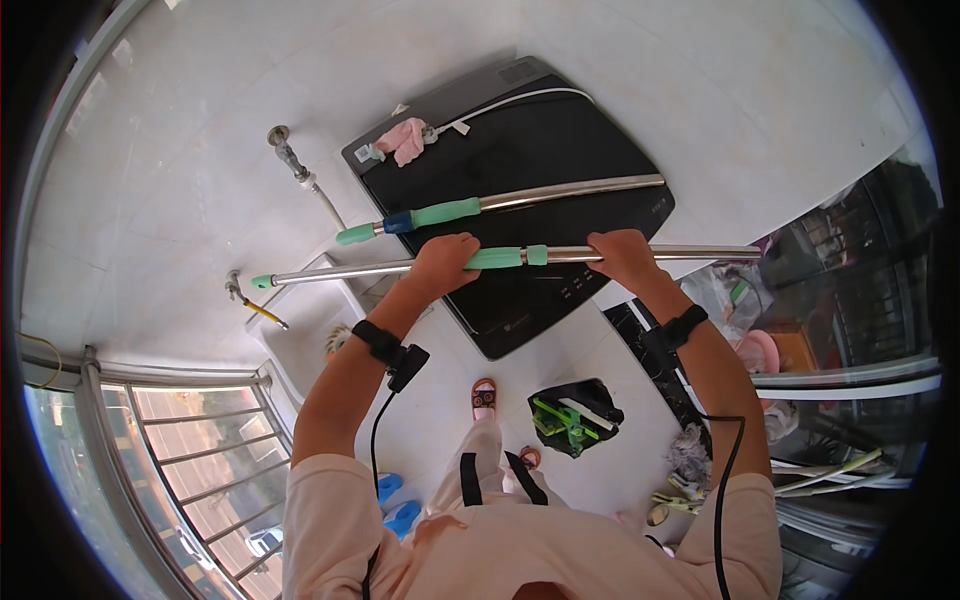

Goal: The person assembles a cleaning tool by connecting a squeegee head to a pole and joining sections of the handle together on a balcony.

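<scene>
Both my hands hold a long metal telescopic pole (507,258) with pale green sleeves, level across in front of me. My left hand (445,263) is closed around it left of the middle green sleeve. To the right of that sleeve, my right hand (624,258) is closed on the bare metal. Just beyond, a second metal pole (570,192) with a green grip and dark blue collar lies across the black top of a washing machine (530,145). Its left end sticks out past the machine's edge.
A pink cloth (403,141) and a white cord (515,98) lie on the machine's back edge. A white sink (310,320) and wall taps stand left, above a barred window. A black bag (575,418) with green items and blue slippers (402,517) are on the floor.
</scene>
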Available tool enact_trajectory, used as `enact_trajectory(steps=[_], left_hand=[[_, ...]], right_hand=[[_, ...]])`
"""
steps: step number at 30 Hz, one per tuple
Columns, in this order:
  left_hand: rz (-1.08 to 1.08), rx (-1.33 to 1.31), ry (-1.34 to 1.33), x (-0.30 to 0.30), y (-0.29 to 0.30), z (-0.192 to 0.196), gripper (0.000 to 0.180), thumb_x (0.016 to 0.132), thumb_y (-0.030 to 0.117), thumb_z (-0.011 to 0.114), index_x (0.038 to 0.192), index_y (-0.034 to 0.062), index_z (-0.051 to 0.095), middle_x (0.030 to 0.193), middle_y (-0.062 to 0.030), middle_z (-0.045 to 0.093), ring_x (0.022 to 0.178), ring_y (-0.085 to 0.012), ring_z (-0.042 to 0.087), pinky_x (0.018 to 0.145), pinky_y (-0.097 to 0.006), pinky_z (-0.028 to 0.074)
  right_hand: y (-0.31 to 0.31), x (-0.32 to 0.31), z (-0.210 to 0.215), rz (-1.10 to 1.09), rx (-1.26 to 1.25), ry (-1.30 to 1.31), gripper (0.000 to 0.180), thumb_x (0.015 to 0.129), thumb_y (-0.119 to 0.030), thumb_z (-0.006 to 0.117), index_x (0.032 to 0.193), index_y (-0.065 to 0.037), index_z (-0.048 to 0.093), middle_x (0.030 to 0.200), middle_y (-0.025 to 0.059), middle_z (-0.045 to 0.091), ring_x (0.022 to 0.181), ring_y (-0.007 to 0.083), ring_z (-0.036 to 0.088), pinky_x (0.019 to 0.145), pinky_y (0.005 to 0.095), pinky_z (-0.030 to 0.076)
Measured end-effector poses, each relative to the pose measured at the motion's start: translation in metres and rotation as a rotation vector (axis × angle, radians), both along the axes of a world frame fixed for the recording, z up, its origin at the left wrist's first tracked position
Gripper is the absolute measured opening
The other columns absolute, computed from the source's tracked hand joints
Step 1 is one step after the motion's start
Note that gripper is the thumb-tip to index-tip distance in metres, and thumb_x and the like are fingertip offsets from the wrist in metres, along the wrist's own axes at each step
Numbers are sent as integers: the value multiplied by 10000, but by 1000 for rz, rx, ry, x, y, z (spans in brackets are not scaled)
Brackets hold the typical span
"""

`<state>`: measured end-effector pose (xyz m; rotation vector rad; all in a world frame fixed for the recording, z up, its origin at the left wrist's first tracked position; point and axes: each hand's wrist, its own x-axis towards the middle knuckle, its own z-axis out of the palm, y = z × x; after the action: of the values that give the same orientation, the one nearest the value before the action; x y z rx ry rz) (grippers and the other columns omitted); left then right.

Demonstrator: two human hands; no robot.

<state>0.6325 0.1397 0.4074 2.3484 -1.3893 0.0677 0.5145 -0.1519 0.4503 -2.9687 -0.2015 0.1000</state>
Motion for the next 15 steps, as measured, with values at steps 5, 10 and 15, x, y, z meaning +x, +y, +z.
enact_trajectory(steps=[5,10,15], left_hand=[[-2,20,81,4,0,7,189,678,176,642,757,53,522,754,-100,553,739,-305,573,659,-395,466],[53,-26,16,8,-1,7,218,693,212,654,775,60,520,779,-98,555,761,-305,571,671,-397,466],[108,-138,-48,16,-1,-7,310,668,268,714,811,62,532,867,-82,544,839,-283,558,689,-379,469]], right_hand=[[11,-4,7,16,-80,-212,265,667,-194,725,750,-67,507,603,92,552,649,298,586,587,390,460],[15,10,11,-28,-86,-176,260,661,-201,721,719,-61,509,610,97,555,652,304,588,591,403,456],[15,36,-2,23,-28,-287,239,650,-188,721,690,-60,523,610,97,561,640,307,589,582,403,450]])
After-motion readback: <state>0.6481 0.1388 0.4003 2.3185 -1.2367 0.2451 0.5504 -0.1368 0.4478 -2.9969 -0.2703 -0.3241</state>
